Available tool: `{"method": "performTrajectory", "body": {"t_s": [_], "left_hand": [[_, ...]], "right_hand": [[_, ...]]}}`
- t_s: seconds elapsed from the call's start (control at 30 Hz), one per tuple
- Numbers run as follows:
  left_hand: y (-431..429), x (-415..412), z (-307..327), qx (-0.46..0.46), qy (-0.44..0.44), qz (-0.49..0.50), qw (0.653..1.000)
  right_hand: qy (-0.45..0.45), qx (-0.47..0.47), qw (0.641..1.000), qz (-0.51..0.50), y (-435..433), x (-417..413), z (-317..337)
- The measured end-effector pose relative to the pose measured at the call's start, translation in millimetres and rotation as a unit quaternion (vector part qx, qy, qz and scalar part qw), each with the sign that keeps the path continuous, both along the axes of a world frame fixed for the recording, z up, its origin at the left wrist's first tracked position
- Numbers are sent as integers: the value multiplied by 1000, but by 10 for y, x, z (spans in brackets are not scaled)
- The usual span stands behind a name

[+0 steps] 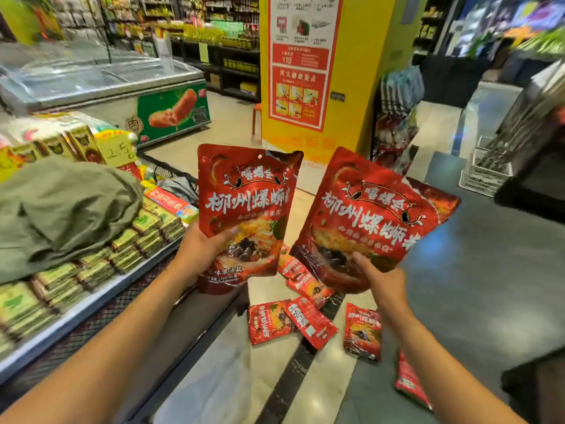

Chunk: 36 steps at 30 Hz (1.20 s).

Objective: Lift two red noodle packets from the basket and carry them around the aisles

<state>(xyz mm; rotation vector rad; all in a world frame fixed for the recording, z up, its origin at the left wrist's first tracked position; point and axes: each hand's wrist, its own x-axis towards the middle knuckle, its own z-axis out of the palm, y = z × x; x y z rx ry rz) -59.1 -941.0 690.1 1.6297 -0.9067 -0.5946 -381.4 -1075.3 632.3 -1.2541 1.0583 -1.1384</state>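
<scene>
Crumpled olive-green cloth (61, 209) lying on stacked green boxes at left, left hand (201, 249) gripping one glossy red noodle pouch (244, 209) at centre frame, right hand (382, 283) pinching a second red pouch (373, 215) just right, five or so fallen red packets (308, 319) lying on the floor below.

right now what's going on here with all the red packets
A person stands in a shop aisle holding up two matching red noodle packets. The left hand grips the left packet by its lower edge, thumb across the front. The right hand holds the right packet the same way, tilted to the right. More red packets lie scattered on the floor below the hands. A shelf of green boxes sits to the left, with a green cloth lying on them.
</scene>
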Motion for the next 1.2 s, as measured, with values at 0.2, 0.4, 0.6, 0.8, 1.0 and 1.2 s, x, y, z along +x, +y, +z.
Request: {"method": "performTrajectory", "body": {"t_s": [0.2,0.4,0.6,0.8,1.0,1.2], "left_hand": [[-123,-609,692,-36,31,-42,998],[-390,-1187,977,-50,81,-148,984],[-812,-1658,993,-50,114,-272,954],[-1174,-2051,959,-25,140,-410,901],[-1134,-2519,948,18,158,-536,829],[-545,-3239,981,42,166,-676,716]], "right_hand": [[-11,-25,998,-64,227,-826,727],[30,-45,984,-167,457,-1611,1020],[44,-53,960,-271,895,-2161,1145],[59,-36,901,-427,1597,-2388,1194],[78,-8,840,-537,2505,-2253,1284],[91,15,767,-635,3716,-2080,1290]]}}
